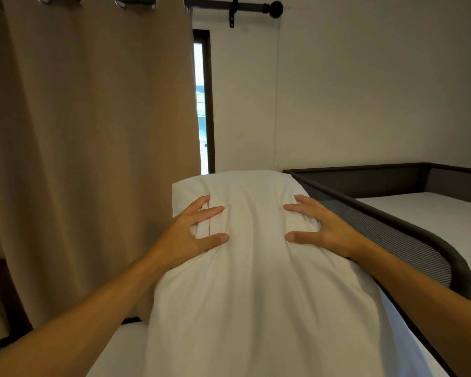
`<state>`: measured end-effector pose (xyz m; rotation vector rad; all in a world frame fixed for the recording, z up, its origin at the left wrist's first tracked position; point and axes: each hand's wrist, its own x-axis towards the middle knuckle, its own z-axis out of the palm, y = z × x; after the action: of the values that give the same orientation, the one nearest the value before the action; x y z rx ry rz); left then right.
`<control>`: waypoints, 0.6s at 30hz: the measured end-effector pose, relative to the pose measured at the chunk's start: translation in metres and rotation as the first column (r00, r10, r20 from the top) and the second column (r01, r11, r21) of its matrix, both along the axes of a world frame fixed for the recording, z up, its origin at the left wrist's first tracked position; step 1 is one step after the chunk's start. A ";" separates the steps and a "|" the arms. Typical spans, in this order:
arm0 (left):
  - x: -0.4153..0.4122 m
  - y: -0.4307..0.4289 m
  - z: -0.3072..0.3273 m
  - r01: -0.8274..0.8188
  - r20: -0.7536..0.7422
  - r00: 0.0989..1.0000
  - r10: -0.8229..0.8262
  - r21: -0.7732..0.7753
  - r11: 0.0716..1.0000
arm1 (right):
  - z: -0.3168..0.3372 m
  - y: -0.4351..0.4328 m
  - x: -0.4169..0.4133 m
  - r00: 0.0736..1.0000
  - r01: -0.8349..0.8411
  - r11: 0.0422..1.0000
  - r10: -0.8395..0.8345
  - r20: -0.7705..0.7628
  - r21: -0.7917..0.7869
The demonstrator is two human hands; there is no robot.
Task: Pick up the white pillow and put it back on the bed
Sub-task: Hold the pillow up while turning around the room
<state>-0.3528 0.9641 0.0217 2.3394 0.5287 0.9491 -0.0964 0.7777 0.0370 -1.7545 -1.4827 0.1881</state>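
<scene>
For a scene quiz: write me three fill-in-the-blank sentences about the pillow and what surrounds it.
1. Both hands, left and right, grip the ____ pillow.
2. The curtain hangs to the pillow's ____.
3. The rod above the curtain is ____ in colour.

Missing words: white; left; black

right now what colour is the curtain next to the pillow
The curtain is plain tan-brown, with no pattern, clearest in the head view, left of the white pillow.
</scene>
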 end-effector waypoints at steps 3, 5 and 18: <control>0.008 0.030 0.007 0.032 0.000 0.999 -0.032 0.016 0.999 | 0.002 0.023 0.002 1.000 0.028 1.000 -0.028 -0.006 0.012; 0.012 0.048 0.011 0.049 -0.003 0.999 -0.049 0.032 0.998 | 0.003 0.037 0.002 0.999 0.040 0.999 -0.039 -0.025 0.028; 0.038 0.117 0.009 0.097 0.002 0.995 -0.097 0.022 0.995 | 0.010 0.083 0.018 0.994 0.110 0.994 -0.110 -0.010 -0.011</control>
<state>-0.3150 1.0809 0.0310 2.3595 0.4012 0.9173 -0.0788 0.8612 0.0466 -1.8355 -1.3750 0.1478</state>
